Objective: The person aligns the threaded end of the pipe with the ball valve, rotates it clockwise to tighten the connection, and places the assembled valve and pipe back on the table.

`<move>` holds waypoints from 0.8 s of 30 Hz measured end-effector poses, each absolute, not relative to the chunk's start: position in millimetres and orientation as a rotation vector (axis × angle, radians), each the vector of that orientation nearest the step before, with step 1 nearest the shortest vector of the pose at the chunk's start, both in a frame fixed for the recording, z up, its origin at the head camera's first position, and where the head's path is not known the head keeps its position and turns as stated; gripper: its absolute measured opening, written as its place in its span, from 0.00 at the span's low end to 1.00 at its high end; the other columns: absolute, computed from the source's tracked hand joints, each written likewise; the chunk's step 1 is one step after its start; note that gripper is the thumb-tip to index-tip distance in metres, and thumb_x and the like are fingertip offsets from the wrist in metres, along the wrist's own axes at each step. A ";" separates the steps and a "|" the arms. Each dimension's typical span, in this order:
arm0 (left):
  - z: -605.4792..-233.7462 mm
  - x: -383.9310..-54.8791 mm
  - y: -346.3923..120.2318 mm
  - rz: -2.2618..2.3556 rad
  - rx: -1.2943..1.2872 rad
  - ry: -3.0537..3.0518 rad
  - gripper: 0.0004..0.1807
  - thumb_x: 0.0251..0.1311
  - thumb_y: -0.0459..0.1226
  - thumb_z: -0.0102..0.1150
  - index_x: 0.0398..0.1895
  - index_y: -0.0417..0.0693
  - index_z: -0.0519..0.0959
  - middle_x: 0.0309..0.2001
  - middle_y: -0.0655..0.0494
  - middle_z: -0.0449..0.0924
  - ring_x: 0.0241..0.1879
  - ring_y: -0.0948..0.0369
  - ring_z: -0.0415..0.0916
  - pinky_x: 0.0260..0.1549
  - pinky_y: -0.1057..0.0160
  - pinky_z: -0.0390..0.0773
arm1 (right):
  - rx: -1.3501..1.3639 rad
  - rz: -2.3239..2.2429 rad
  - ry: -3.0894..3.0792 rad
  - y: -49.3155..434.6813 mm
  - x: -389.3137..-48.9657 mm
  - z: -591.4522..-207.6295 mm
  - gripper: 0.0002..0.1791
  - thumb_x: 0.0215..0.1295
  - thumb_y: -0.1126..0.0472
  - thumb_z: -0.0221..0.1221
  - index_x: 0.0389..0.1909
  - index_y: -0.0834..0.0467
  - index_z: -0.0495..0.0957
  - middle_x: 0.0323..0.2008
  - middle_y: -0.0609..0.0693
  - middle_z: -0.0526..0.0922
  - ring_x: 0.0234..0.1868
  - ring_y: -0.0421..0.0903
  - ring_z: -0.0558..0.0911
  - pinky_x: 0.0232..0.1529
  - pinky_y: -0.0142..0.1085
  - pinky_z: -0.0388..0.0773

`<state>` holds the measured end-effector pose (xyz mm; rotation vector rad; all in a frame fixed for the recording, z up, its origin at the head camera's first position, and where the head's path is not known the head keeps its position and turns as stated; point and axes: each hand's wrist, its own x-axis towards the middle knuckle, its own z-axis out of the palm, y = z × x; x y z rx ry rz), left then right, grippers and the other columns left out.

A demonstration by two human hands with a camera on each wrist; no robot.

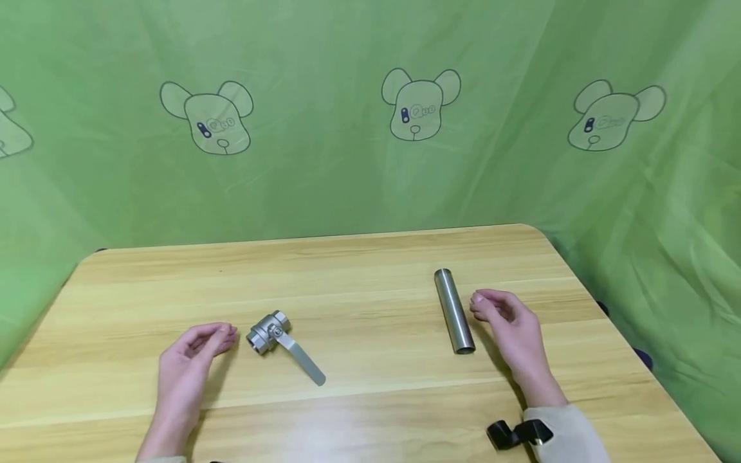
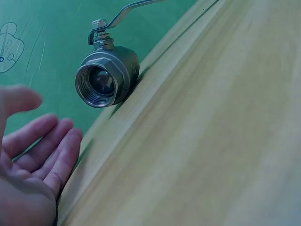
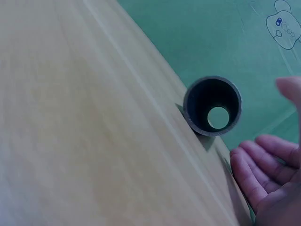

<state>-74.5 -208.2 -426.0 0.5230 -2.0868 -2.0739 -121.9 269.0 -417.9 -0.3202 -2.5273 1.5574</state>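
A metal ball valve (image 1: 269,332) with a long grey lever handle (image 1: 305,362) lies on the wooden table, left of the middle. My left hand (image 1: 188,366) is just left of it, fingers loosely bent, holding nothing. In the left wrist view the threaded opening of the ball valve (image 2: 120,66) faces the camera, apart from the fingers (image 2: 63,162). Toward the right lies a hollow metal tube (image 1: 454,312). Beside its right side, not touching it, is my right hand (image 1: 512,331), relaxed and holding nothing. The right wrist view looks straight through the tube (image 3: 189,120).
The light wooden table (image 1: 370,424) has a rounded far right corner. Behind it hangs a green curtain (image 1: 324,180) with bear-head outlines, which also runs down both sides. A black strap mount (image 1: 518,434) sits on my right sleeve (image 1: 570,437).
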 end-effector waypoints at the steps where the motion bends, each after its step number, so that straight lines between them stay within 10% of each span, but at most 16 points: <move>1: -426.3 -74.3 -208.4 -2.053 0.504 -2.125 0.16 0.74 0.34 0.66 0.60 0.35 0.81 0.44 0.66 0.92 0.45 0.67 0.90 0.53 0.75 0.87 | -0.316 1.574 -2.517 269.7 -121.8 -419.1 0.30 0.77 0.39 0.62 0.65 0.58 0.79 0.51 0.46 0.90 0.45 0.31 0.87 0.50 0.19 0.83; 6: -428.1 -73.4 -209.2 -2.029 0.390 -2.185 0.17 0.71 0.27 0.65 0.60 0.34 0.81 0.45 0.66 0.92 0.47 0.68 0.89 0.53 0.76 0.86 | -0.315 1.588 -2.522 270.3 -121.0 -421.5 0.28 0.75 0.41 0.65 0.63 0.58 0.81 0.44 0.32 0.88 0.45 0.32 0.87 0.49 0.20 0.82; 14: -428.8 -70.0 -207.2 -1.855 0.141 -2.489 0.25 0.62 0.37 0.78 0.62 0.43 0.83 0.60 0.64 0.88 0.56 0.69 0.82 0.60 0.77 0.78 | -0.256 1.428 -2.690 268.8 -120.3 -418.3 0.30 0.67 0.39 0.72 0.57 0.59 0.84 0.45 0.51 0.87 0.41 0.38 0.82 0.41 0.24 0.82; 24: -428.1 -75.5 -190.4 -1.637 0.102 -2.699 0.49 0.50 0.43 0.86 0.75 0.49 0.69 0.66 0.50 0.77 0.64 0.57 0.71 0.69 0.64 0.69 | -0.022 1.198 -2.884 264.8 -122.0 -416.6 0.37 0.53 0.38 0.81 0.54 0.56 0.80 0.43 0.53 0.83 0.41 0.45 0.76 0.37 0.28 0.74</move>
